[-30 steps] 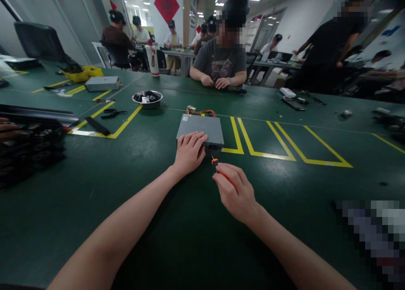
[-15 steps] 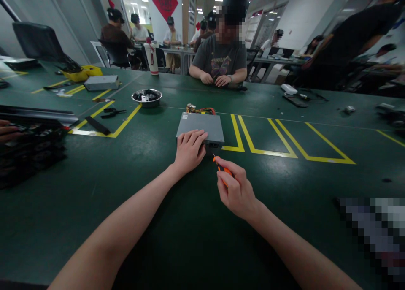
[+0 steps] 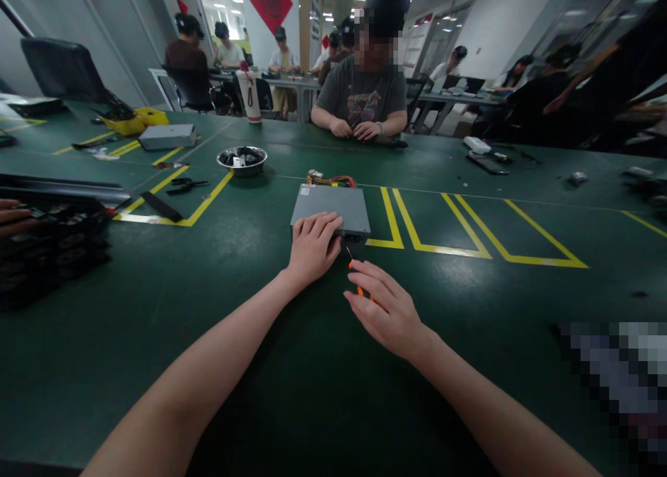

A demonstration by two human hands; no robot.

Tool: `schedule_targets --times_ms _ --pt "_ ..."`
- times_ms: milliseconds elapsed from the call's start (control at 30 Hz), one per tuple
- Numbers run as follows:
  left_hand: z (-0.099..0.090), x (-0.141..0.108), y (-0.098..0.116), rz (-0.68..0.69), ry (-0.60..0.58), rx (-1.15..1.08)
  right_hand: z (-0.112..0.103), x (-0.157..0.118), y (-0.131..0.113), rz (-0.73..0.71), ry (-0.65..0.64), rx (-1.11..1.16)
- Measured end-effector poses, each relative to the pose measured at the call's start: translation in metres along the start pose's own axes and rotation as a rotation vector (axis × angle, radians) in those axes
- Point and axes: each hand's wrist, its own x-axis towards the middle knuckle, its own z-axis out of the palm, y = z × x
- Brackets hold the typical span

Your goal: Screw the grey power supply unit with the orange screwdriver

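Note:
A grey computer power supply point(image 3: 333, 203) lies on the green table in front of me, its bundle of coloured cables point(image 3: 333, 180) at the far side. My left hand point(image 3: 313, 248) holds it at the near left, fingers across the top and thumb down by the front face. In my right hand point(image 3: 385, 307) is a screwdriver with an orange and black handle point(image 3: 360, 291), gripped loosely between fingers and thumb. Its thin shaft points up and left, the tip close to the power supply's front face beside my left thumb. Whether the tip touches a screw I cannot make out.
A metal bowl point(image 3: 242, 159) of dark parts stands beyond, at the left. Pliers point(image 3: 186, 185) and a black strip point(image 3: 161, 208) lie near it. Another person's hand point(image 3: 13, 220) rests at stacked black parts point(image 3: 52, 255). Opposite sits a person in a grey shirt point(image 3: 359, 91).
My right hand has shifted slightly left, its fingers loosening around the screwdriver, and the tip has moved nearer the power supply's front. My left hand has stayed in place.

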Motion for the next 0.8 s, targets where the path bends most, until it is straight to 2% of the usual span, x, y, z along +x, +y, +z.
schedule_targets --times_ms 200,400,567,633,800 --pt "0.001 -0.001 0.000 -0.004 0.008 0.000 0.005 -0.004 0.003 0.142 0.061 0.047" --pt "0.001 0.000 -0.001 0.001 0.003 0.000 0.006 -0.003 0.003 0.021 -0.029 0.138" --pt "0.000 0.000 -0.001 0.004 -0.005 -0.002 -0.004 -0.007 0.002 -0.012 0.050 0.169" --pt "0.000 -0.001 -0.001 0.007 -0.003 -0.002 -0.008 -0.013 0.004 -0.050 0.040 0.168" --pt "0.000 0.000 -0.002 0.011 0.007 -0.004 -0.015 -0.028 0.012 0.063 0.039 0.133"
